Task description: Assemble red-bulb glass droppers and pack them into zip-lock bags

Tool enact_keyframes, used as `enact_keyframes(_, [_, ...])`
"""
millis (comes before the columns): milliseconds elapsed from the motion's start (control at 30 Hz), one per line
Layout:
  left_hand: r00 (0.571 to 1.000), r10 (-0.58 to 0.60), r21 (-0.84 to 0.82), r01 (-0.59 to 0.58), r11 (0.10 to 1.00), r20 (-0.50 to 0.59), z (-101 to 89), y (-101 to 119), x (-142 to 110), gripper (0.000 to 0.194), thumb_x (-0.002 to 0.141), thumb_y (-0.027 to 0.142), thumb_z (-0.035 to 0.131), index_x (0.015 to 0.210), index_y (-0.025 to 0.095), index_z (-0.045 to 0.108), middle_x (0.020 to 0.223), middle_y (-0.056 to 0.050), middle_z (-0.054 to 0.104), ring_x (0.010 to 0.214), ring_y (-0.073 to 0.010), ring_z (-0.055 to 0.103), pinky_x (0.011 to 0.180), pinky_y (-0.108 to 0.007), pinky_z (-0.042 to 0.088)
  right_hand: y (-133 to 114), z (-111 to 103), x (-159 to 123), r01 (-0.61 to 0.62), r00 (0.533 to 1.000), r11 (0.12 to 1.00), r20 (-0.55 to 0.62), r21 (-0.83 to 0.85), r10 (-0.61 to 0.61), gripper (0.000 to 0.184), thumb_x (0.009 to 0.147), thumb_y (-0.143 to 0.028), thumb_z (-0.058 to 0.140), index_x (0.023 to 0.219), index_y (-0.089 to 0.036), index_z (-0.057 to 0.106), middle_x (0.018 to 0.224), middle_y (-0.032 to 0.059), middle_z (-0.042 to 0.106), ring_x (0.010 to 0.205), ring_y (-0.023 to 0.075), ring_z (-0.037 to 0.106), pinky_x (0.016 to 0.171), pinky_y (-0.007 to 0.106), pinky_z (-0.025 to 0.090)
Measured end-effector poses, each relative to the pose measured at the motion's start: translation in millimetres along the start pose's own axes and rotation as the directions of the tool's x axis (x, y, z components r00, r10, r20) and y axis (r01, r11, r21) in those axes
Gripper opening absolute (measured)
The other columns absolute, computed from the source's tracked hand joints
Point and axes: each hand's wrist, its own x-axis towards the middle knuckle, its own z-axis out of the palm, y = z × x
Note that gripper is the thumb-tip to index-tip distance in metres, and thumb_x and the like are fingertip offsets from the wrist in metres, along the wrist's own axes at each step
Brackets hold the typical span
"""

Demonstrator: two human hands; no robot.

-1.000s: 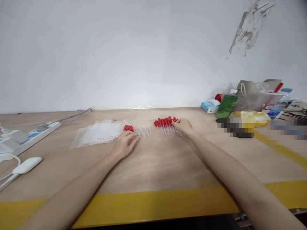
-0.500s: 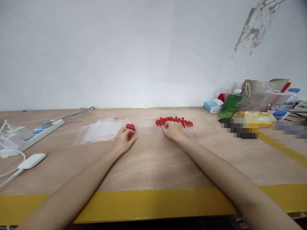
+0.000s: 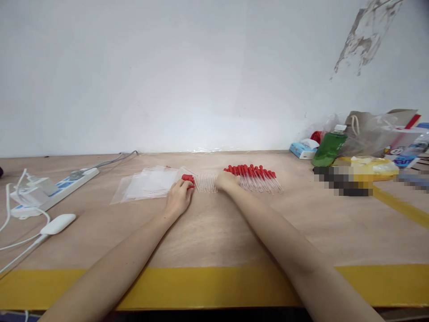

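Observation:
My left hand (image 3: 179, 195) is closed around several red rubber bulbs (image 3: 188, 179), at the left end of a row of thin clear tubes (image 3: 207, 182). At the right end of that row is my right hand (image 3: 227, 180), its fingers bent together; whatever is between the fingertips is hidden. Beyond it to the right, droppers with red bulbs (image 3: 250, 170) lie side by side, bulbs toward the wall and clear tubes toward me. Part of this group is covered by my right hand.
Clear plastic bags (image 3: 145, 182) lie flat left of my left hand. Farther left are a power strip (image 3: 72, 182) with plugs and a white adapter (image 3: 57, 223). At the right stand a tissue pack (image 3: 303, 150), a green bottle (image 3: 330, 147) and plastic bags.
My right hand has moved left, from the red-bulbed droppers to the right end of the clear tube row. My left hand stays with the red bulbs. The view has shifted slightly.

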Motion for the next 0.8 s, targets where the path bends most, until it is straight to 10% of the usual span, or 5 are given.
enact_keyframes(267, [0.991, 0.123, -0.191, -0.131, 0.973, -0.054, 7.1, 22.1, -6.2, 0.021, 0.081, 0.017, 0.043, 0.095, 0.014, 0.059, 0.101, -0.010, 0.047, 0.098, -0.0208, 0.047, 0.085, -0.034, 0.042, -1.2, -11.3, -11.4, 0.045, 0.999, 0.997, -0.022, 0.065, -0.044, 0.026, 0.072, -0.025, 0.052, 0.094, -0.013, 0.060, 0.098, 0.0155, 0.062, 0.093, 0.0270, 0.056, 0.079, 0.038, 0.035])
enact_keyframes(433, [0.991, 0.098, -0.350, -0.060, 0.935, 0.091, -3.9, 44.0, -12.4, 0.018, 0.082, 0.024, 0.045, 0.088, 0.016, 0.060, 0.093, -0.007, 0.054, 0.091, -0.0195, 0.052, 0.080, -0.034, 0.043, 43.4, -22.4, -44.7, 0.257, 0.962, 0.956, -0.127, 0.139, -0.240, 0.023, 0.084, -0.028, 0.038, 0.093, -0.013, 0.053, 0.092, 0.0121, 0.061, 0.083, 0.0177, 0.057, 0.068, 0.026, 0.039])
enact_keyframes(567, [0.970, 0.090, -0.494, 0.033, 0.869, 0.224, -8.5, 62.9, -17.0, 0.015, 0.080, 0.027, 0.048, 0.088, 0.017, 0.056, 0.076, -0.001, 0.059, 0.062, -0.0127, 0.052, 0.058, -0.025, 0.043, 91.9, -12.8, -75.2, 0.641, 0.762, 0.731, -0.316, 0.234, -0.566, 0.017, 0.085, -0.023, 0.039, 0.094, -0.015, 0.050, 0.086, 0.0069, 0.060, 0.077, 0.0143, 0.055, 0.070, 0.027, 0.040])
enact_keyframes(800, [0.956, 0.071, -0.571, 0.109, 0.813, 0.284, -8.5, 73.5, -17.9, 0.011, 0.078, 0.027, 0.053, 0.084, 0.017, 0.054, 0.074, 0.001, 0.060, 0.059, -0.0101, 0.051, 0.054, -0.022, 0.040, 105.8, 1.8, -97.1, 0.784, 0.612, 0.590, -0.392, 0.192, -0.686, 0.018, 0.084, -0.020, 0.042, 0.096, -0.018, 0.056, 0.088, 0.0044, 0.062, 0.083, 0.0149, 0.054, 0.077, 0.030, 0.038])
